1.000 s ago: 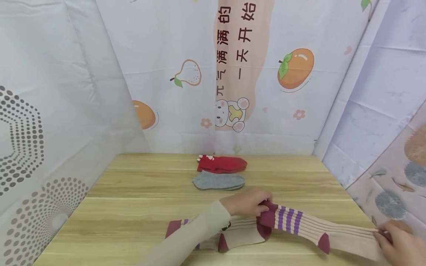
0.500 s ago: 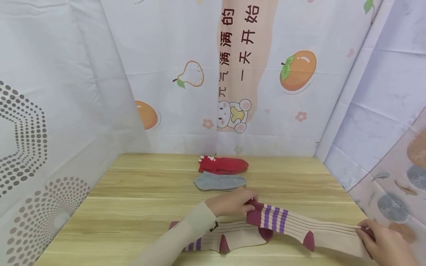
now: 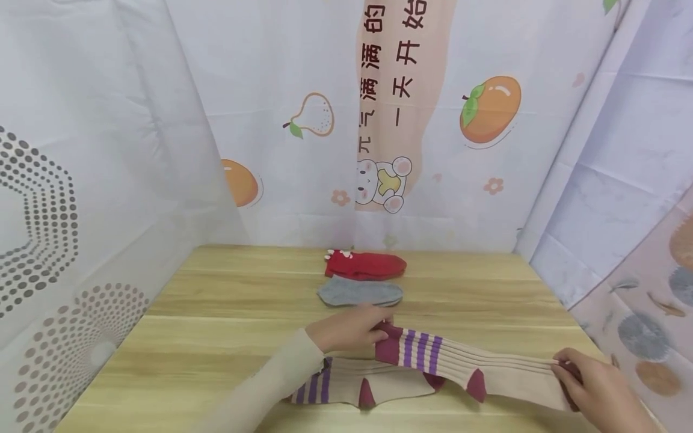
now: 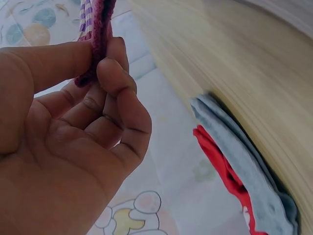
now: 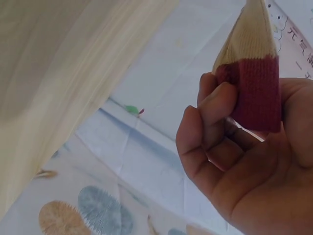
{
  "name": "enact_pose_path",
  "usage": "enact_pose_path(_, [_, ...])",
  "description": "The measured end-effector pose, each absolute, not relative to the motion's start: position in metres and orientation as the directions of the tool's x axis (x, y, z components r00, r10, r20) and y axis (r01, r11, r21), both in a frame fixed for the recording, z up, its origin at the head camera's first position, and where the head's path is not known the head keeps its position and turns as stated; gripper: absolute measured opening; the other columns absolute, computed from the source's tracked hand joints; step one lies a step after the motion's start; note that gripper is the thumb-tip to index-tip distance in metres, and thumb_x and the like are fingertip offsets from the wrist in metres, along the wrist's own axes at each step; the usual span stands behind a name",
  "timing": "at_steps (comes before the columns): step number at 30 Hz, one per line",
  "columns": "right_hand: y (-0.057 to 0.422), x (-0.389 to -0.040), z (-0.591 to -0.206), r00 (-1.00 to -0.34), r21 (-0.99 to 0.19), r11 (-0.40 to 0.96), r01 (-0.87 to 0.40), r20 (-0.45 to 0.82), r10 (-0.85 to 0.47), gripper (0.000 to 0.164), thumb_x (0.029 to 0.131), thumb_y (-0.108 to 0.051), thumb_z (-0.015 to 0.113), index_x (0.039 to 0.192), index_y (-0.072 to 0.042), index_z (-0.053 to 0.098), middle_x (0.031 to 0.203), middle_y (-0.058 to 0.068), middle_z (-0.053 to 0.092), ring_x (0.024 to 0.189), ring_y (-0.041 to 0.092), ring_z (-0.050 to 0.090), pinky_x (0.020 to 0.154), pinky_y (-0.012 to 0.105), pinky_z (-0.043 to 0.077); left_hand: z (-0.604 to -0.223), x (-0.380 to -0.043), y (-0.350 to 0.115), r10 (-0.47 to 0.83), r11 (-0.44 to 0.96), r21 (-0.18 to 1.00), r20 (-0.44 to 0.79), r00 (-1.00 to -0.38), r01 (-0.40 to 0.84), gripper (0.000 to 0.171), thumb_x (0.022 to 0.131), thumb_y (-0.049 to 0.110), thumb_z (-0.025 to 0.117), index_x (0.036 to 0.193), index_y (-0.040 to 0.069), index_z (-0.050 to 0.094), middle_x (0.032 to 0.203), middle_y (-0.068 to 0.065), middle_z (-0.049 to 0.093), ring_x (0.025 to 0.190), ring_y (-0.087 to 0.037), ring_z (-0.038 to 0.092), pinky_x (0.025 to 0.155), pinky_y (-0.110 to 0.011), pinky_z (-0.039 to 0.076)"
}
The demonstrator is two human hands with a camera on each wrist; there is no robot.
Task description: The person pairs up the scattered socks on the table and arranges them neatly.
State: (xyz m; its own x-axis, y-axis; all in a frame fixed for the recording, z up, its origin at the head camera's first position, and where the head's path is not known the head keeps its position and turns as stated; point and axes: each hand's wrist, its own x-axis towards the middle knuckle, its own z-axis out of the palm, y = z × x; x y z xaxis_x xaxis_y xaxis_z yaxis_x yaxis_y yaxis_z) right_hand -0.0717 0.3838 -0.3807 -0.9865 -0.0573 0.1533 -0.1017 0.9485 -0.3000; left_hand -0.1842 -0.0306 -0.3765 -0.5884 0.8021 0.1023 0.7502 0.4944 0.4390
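Note:
A cream ribbed sock with purple stripes and maroon cuff, heel and toe stretches between my two hands. My left hand pinches its maroon cuff; in the left wrist view thumb and fingers meet on the cuff edge. At the other end, my right hand pinches the maroon toe, seen close in the right wrist view. A matching sock lies flat on the table below, overlapped by the held sock near its toe. My left forearm hides its cuff end.
A folded grey sock pair lies mid-table, and a red sock pair with white details lies just behind it. The wooden table ends at printed curtains at the back and both sides.
Both hands have moved left together with the held sock, bringing it further over the matching sock on the table. Their pinch on its two ends stays the same.

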Motion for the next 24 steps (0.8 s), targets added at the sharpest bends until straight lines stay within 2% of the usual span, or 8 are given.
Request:
enact_pose_path(1, [0.381,-0.072,-0.381,-0.983,-0.29,0.95,-0.114,0.172,-0.066,0.005,0.096,-0.006,0.063,0.097,-0.001,0.065,0.052,-0.011,0.047,0.046,0.003,0.041,0.087,0.043,0.05,-0.376,-0.184,-0.034,0.8,0.497,0.438,0.103,-0.591,0.749,0.006,0.097,0.01,0.064,0.102,0.012,0.062,0.078,0.01,0.052,0.067,-0.001,0.046,0.06,-0.014,0.042])
enact_pose_path(2, [0.378,-0.072,-0.381,-0.977,-0.286,0.949,-0.133,0.197,-0.078,0.004,0.095,-0.006,0.064,0.095,-0.003,0.065,0.051,-0.013,0.045,0.044,0.002,0.04,0.072,0.033,0.05,-0.375,-0.183,-0.037,0.797,0.501,0.437,0.103,-0.595,0.747,0.005,0.097,0.01,0.064,0.1,0.013,0.062,0.076,0.01,0.052,0.066,0.0,0.046,0.059,-0.014,0.042])
enact_pose_path(3, [0.375,-0.072,-0.381,-0.97,-0.272,0.95,-0.152,0.225,-0.091,0.003,0.094,-0.007,0.065,0.094,-0.003,0.065,0.051,-0.015,0.044,0.044,0.001,0.038,0.058,0.027,0.043,-0.375,-0.182,-0.041,0.794,0.507,0.437,0.099,-0.6,0.743,0.005,0.096,0.01,0.064,0.1,0.013,0.062,0.076,0.011,0.052,0.065,0.0,0.046,0.059,-0.014,0.042])
enact_pose_path(4, [0.373,-0.073,-0.382,-0.96,-0.253,0.951,-0.177,0.258,-0.11,0.002,0.092,-0.006,0.067,0.092,-0.005,0.066,0.051,-0.017,0.043,0.044,0.0,0.037,0.05,0.024,0.035,-0.375,-0.181,-0.044,0.79,0.514,0.434,0.097,-0.605,0.74,0.005,0.096,0.011,0.064,0.1,0.013,0.062,0.075,0.011,0.052,0.065,0.0,0.046,0.059,-0.014,0.042])
enact_pose_path(8, [0.363,-0.074,-0.383,-0.947,-0.282,0.931,-0.232,0.283,-0.15,0.005,0.091,-0.003,0.068,0.091,-0.007,0.065,0.051,-0.02,0.041,0.044,-0.002,0.038,0.051,0.023,0.037,-0.376,-0.177,-0.057,0.774,0.541,0.43,0.083,-0.628,0.723,0.005,0.097,0.014,0.065,0.101,0.015,0.062,0.078,0.013,0.053,0.067,0.0,0.047,0.06,-0.014,0.044])
enact_pose_path(12, [0.356,-0.076,-0.382,-0.97,-0.343,0.918,-0.198,0.201,-0.134,0.005,0.094,-0.003,0.065,0.093,-0.007,0.064,0.054,-0.016,0.044,0.046,0.0,0.041,0.05,0.022,0.038,-0.378,-0.175,-0.066,0.76,0.553,0.453,0.07,-0.646,0.7,0.005,0.097,0.013,0.065,0.1,0.015,0.061,0.079,0.013,0.053,0.068,-0.001,0.048,0.06,-0.015,0.045])
enact_pose_path(24, [0.329,-0.083,-0.381,-0.963,-0.35,0.906,-0.239,0.202,-0.176,0.003,0.093,-0.007,0.068,0.094,-0.007,0.065,0.054,-0.016,0.044,0.046,-0.002,0.042,0.051,0.022,0.04,-0.378,-0.159,-0.099,0.727,0.583,0.47,0.062,-0.684,0.663,0.008,0.097,0.013,0.065,0.102,0.017,0.061,0.085,0.014,0.054,0.075,-0.001,0.051,0.067,-0.016,0.048])
